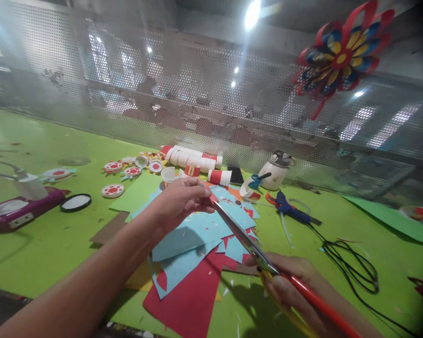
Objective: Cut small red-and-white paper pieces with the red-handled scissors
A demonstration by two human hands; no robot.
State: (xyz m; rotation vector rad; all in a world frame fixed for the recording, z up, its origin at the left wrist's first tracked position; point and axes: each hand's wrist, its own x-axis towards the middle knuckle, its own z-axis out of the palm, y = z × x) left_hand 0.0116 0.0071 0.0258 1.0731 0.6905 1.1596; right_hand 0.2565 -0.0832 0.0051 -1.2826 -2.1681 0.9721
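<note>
Right hand (296, 286) gripped red-handled scissors (248, 241), blades nearly shut, tips at the left fingertips. Left hand (181, 199) pinched closed on something too small to identify, above blue paper sheets (193, 234) on the green table (56, 244).

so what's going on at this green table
A person is cutting paper. The right hand works red-handled scissors, blades pointing at a small piece pinched in the left hand. Below lie blue paper scraps and a red sheet on the green table. A glue gun and paper cups sit behind.
</note>
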